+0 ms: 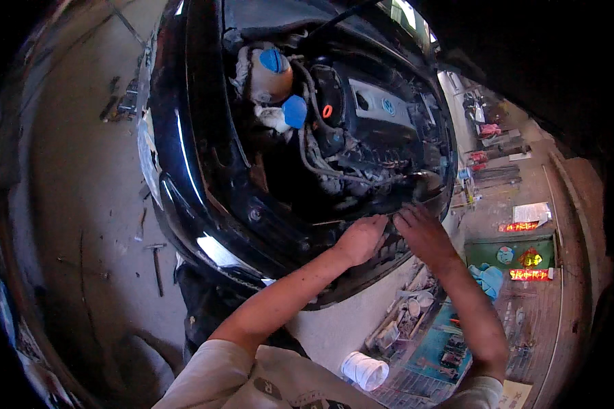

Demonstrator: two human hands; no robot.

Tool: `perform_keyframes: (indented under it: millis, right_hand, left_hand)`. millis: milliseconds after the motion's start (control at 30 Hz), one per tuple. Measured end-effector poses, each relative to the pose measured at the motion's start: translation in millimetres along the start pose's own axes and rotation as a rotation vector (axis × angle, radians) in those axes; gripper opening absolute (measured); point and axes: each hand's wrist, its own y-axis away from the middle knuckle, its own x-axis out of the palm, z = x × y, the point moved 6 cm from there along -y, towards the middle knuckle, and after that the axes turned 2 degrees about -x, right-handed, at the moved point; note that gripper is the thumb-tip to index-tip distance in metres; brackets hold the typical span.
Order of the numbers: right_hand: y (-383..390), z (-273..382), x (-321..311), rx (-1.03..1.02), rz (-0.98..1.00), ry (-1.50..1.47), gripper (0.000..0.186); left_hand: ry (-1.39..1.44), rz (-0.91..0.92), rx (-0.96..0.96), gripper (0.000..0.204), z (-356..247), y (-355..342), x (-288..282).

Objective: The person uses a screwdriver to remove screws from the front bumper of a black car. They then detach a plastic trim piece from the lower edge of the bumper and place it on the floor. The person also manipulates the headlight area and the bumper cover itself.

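Note:
A black car stands in front of me with its engine bay open. Both of my hands are close together at the bay's near edge (320, 232). My left hand (363, 240) is closed there with its fingers bunched; what they hold is hidden. Just beside it, my right hand (423, 233) curls its fingers down at the same edge, on something I cannot make out. Beyond them lies the engine with its grey and black cover (389, 123) and an orange dipstick ring (327, 111). Farther left sit a coolant tank (271, 80) with a blue cap and another blue cap (294, 112).
A hammer (157, 269) lies on the floor at left. To the lower right stand a white bucket (365, 370) and a cluttered green-topped bench (423, 358). A light blue cloth (486, 279) is behind my right forearm. A thin prop (341, 17) crosses the bay's far side.

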Motion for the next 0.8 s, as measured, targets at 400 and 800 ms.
perform_keyframes:
  millis: [400, 800]
  right_hand:
    - [8, -10, 56, 0.164, -0.063, -0.150, 0.036]
    - [8, -11, 56, 0.490, -0.060, -0.294, 0.038]
  left_hand:
    - [0.137, -0.138, -0.078, 0.030, 3, 10, 21]
    - [0.203, -0.262, -0.155, 0.024, 18, -7, 24]
